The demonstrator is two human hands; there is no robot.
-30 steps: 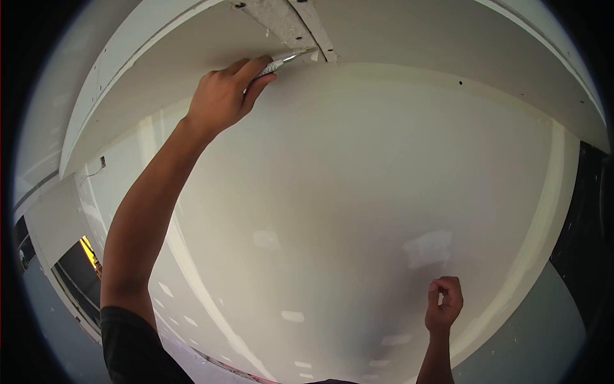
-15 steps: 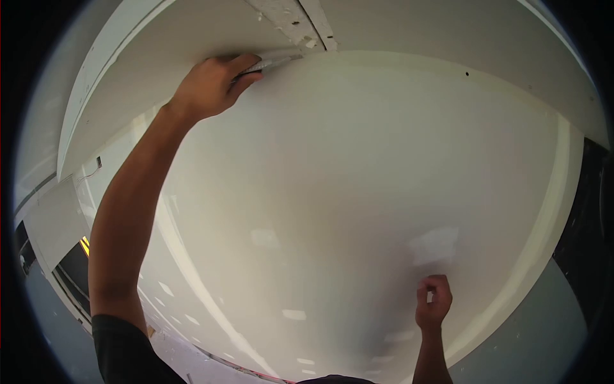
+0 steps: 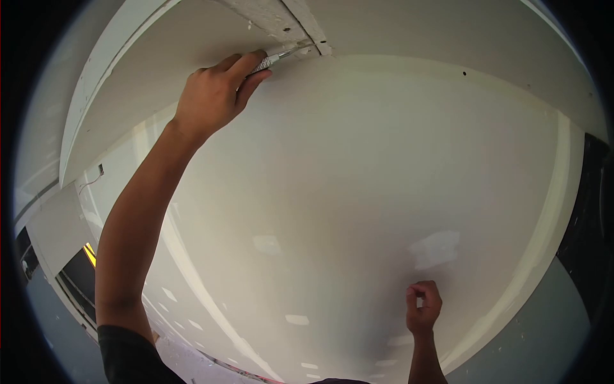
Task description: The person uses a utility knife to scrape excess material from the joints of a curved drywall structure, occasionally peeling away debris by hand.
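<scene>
My left hand (image 3: 214, 93) is raised to the upper left, its fingers closed round a slim utility knife (image 3: 272, 61) with a patterned grip. The knife's thin metal blade points right, towards the ceiling joint (image 3: 300, 29), where rough white strips meet a dark gap above the wall. Lower right, my right hand (image 3: 424, 307) is curled in front of the pale wall panel (image 3: 358, 166), thumb and fingertips together. Whatever lies between those fingertips, if anything, is too small to make out.
The ceiling (image 3: 409, 32) curves over the top of the wall, with a small dark hole at the upper right. A small wall opening with a wire (image 3: 100, 169) is at the left. Dark openings flank both sides.
The knife's blade has moved from the wall-ceiling corner to the ceiling joint, and its patterned grip shows more. My right hand has shifted slightly left and down.
</scene>
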